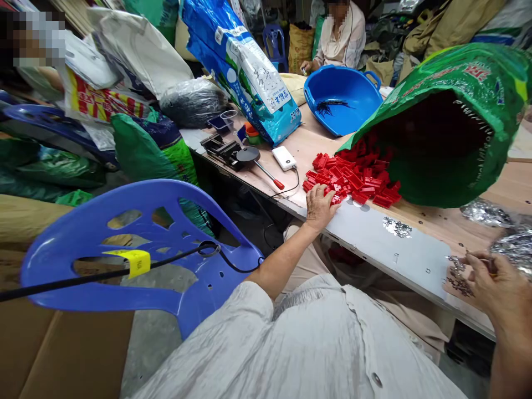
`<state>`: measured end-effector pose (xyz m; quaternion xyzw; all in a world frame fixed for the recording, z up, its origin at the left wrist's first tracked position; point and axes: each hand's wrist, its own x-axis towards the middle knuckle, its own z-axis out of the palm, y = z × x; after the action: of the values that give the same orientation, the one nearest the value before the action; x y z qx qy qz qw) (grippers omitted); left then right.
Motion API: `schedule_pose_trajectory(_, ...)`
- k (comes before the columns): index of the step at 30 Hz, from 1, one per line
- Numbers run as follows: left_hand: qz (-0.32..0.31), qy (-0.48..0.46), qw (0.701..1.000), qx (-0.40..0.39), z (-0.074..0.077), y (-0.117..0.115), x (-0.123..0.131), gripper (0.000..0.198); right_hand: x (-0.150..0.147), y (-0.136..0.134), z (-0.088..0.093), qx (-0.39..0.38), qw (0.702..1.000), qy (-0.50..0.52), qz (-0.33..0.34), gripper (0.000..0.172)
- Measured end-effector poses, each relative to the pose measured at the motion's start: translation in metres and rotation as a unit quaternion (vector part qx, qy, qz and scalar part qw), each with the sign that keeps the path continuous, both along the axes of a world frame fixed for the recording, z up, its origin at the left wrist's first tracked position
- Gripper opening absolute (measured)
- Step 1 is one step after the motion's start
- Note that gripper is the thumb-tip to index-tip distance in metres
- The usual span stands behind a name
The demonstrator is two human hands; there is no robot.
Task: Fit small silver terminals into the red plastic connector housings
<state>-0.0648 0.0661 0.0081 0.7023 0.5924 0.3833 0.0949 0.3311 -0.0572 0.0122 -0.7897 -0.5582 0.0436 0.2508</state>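
My left hand (320, 206) reaches out to a pile of small red plastic parts (353, 176) on the wooden table (415, 227); its fingers curl into the near edge of the pile and close on some of them. The red parts spill from a big green sack (449, 122) lying on its side. My right hand (496, 285) sits at the right edge, fingers pinched on a thin small piece I cannot make out, beside a heap of tiny metal bits (457, 277).
A blue basin (344, 97) with dark bits stands at the back; a person in a pale shirt (343, 39) sits behind it. A blue plastic chair (137, 244) is at my left. A white power bank (284, 158), a red-handled tool (260, 162) and sacks crowd the table's left.
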Motion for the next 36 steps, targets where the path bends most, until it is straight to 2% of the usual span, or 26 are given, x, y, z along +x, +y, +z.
schedule_pose_trajectory(4, -0.034, -0.083, 0.996, 0.010, 0.004, -0.008, 0.001, 0.029, -0.022, -0.005, 0.005, -0.004, 0.997, 0.073, 0.003, 0.023)
schedule_pose_trajectory(7, -0.107, -0.231, 0.967, -0.030, 0.012, -0.022, 0.001, 0.027, -0.039, -0.007, 0.009, -0.015, 0.990, 0.138, 0.018, 0.027)
schedule_pose_trajectory(9, -0.170, -0.373, 0.907, -0.095, 0.018, -0.034, 0.004, 0.032, -0.052, -0.007, 0.013, -0.008, 0.986, 0.165, 0.034, 0.030)
schedule_pose_trajectory(11, -0.218, -0.500, 0.821, -0.168, 0.023, -0.047, 0.009, 0.039, -0.069, -0.007, 0.017, 0.009, 0.984, 0.161, 0.073, 0.030)
schedule_pose_trajectory(13, -0.244, -0.573, 0.750, -0.224, 0.029, -0.060, 0.016, 0.046, -0.087, -0.006, 0.024, 0.029, 0.979, 0.170, 0.112, 0.030)
schedule_pose_trajectory(15, -0.260, -0.596, 0.715, -0.256, 0.033, -0.071, 0.021, 0.051, -0.106, -0.007, 0.033, 0.033, 0.971, 0.188, 0.144, 0.029)
schedule_pose_trajectory(17, -0.273, -0.589, 0.714, -0.263, 0.036, -0.079, 0.026, 0.051, -0.124, -0.008, 0.042, 0.036, 0.965, 0.192, 0.175, 0.026)
schedule_pose_trajectory(23, -0.305, -0.506, 0.775, -0.226, 0.039, -0.090, 0.032, 0.039, -0.151, -0.010, 0.059, 0.069, 0.951, 0.209, 0.215, 0.020)
schedule_pose_trajectory(25, -0.311, -0.502, 0.775, -0.227, 0.040, -0.092, 0.034, 0.037, -0.152, -0.010, 0.060, 0.076, 0.948, 0.219, 0.218, 0.018)
schedule_pose_trajectory(26, -0.313, -0.513, 0.763, -0.236, 0.040, -0.093, 0.035, 0.038, -0.153, -0.011, 0.060, 0.078, 0.946, 0.225, 0.220, 0.018)
schedule_pose_trajectory(28, -0.314, -0.560, 0.714, -0.279, 0.041, -0.095, 0.037, 0.043, -0.154, -0.012, 0.061, 0.079, 0.941, 0.238, 0.226, 0.016)
schedule_pose_trajectory(32, -0.310, -0.644, 0.579, -0.391, 0.039, -0.099, 0.041, 0.046, -0.159, -0.012, 0.061, 0.095, 0.926, 0.263, 0.253, 0.013)
schedule_pose_trajectory(34, -0.308, -0.659, 0.540, -0.423, 0.036, -0.101, 0.042, 0.043, -0.161, -0.010, 0.061, 0.111, 0.918, 0.268, 0.270, 0.010)
schedule_pose_trajectory(36, -0.302, -0.667, 0.516, -0.445, 0.034, -0.103, 0.044, 0.038, -0.163, -0.008, 0.060, 0.126, 0.913, 0.261, 0.286, 0.007)
